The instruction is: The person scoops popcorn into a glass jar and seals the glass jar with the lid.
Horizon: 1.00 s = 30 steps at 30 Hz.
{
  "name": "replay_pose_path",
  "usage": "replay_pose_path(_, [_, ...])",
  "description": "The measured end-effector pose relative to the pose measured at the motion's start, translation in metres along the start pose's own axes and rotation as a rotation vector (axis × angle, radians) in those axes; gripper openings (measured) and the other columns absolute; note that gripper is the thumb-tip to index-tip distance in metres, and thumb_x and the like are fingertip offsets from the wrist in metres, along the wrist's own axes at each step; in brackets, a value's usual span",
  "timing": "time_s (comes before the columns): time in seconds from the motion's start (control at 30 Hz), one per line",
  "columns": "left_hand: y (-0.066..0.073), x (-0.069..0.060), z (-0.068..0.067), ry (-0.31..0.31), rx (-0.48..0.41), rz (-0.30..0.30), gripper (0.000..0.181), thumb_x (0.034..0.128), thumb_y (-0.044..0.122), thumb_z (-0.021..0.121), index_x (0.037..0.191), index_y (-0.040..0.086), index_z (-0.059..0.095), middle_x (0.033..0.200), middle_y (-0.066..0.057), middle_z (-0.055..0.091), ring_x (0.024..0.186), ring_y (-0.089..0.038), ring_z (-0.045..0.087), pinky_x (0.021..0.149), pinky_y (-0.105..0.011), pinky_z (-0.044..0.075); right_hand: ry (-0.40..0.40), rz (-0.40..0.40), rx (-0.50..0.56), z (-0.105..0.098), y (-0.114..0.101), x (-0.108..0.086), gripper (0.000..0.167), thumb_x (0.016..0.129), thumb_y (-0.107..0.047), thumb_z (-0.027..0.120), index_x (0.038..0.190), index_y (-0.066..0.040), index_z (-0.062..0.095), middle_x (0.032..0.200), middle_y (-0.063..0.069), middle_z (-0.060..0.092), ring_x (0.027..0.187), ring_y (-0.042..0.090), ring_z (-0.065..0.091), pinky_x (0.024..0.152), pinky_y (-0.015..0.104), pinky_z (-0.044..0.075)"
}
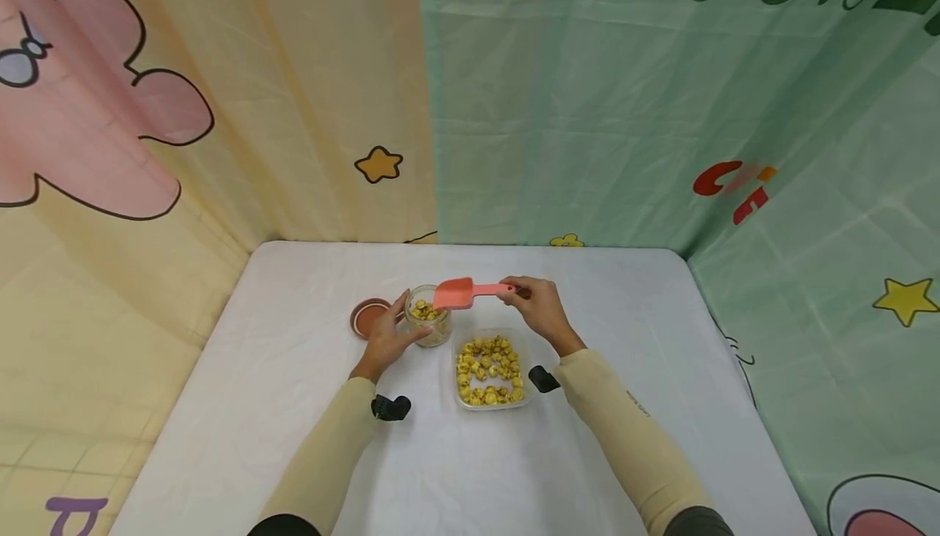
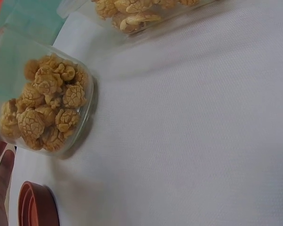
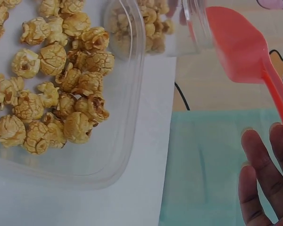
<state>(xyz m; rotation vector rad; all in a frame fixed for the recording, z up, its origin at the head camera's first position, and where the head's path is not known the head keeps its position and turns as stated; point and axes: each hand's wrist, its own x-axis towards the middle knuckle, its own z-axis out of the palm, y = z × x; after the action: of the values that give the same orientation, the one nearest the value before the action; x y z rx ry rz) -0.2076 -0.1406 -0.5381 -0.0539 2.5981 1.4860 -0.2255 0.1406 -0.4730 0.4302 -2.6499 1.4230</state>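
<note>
The worktop (image 1: 485, 471) extends left and right of the jar (image 1: 441, 330) and the tub (image 1: 494, 407); its far edge lies beyond the jar, with more surface on your side of the tub. Your right hand (image 1: 539, 306) pinches the handle end of the pink scoop (image 1: 454, 294); your left hand (image 1: 389, 338) curls partway round the jar. The scoop spans between both hands, long axis crosswise, blade pointing left at the jar's mouth; contact cannot be determined.
</note>
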Motion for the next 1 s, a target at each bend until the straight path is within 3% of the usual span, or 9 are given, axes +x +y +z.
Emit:
replay_pose_path(0.27, [-0.005,-0.005,-0.001,0.005,-0.016,0.036,0.093,0.0804,0.035,0.078,0.153,0.011,0.026,0.15,-0.016,0.038,0.138,-0.033,0.035,0.113,-0.046,0.035,0.039,-0.004,0.068,0.005,0.012,-0.008,0.023,0.091,-0.018,0.067,0.108,-0.003,0.072,0.084,0.008,0.071,0.073,0.021,0.068,0.062,0.03,0.052])
replay_pose_path(0.57, [-0.016,-0.012,-0.008,0.047,-0.071,0.094,0.086,0.0804,0.023,0.08,0.149,0.006,0.032,0.149,-0.016,0.04,0.138,-0.031,0.035,0.114,-0.042,0.033,0.076,0.011,0.183,0.003,0.023,-0.019,0.028,0.089,-0.022,0.068,0.109,-0.003,0.071,0.087,0.015,0.071,0.078,0.028,0.068,0.064,0.028,0.048])
replay_pose_path(0.87, [-0.027,-0.026,-0.009,0.092,-0.099,0.138,0.08,0.0773,0.015,0.082,0.144,0.004,0.039,0.143,-0.019,0.046,0.135,-0.033,0.04,0.114,-0.043,0.033,0.078,0.035,0.185,-0.009,0.035,-0.035,0.026,0.09,-0.02,0.067,0.109,-0.002,0.07,0.09,0.018,0.07,0.082,0.033,0.066,0.067,0.025,0.05])
replay_pose_path(1.0, [-0.033,-0.033,-0.005,0.103,-0.145,0.16,0.08,0.0763,0.014,0.082,0.143,0.002,0.04,0.142,-0.017,0.047,0.135,-0.031,0.04,0.115,-0.04,0.032,0.083,0.039,0.189,-0.015,0.039,-0.042,0.026,0.09,-0.019,0.067,0.109,-0.003,0.07,0.09,0.015,0.07,0.082,0.026,0.067,0.072,0.022,0.054])
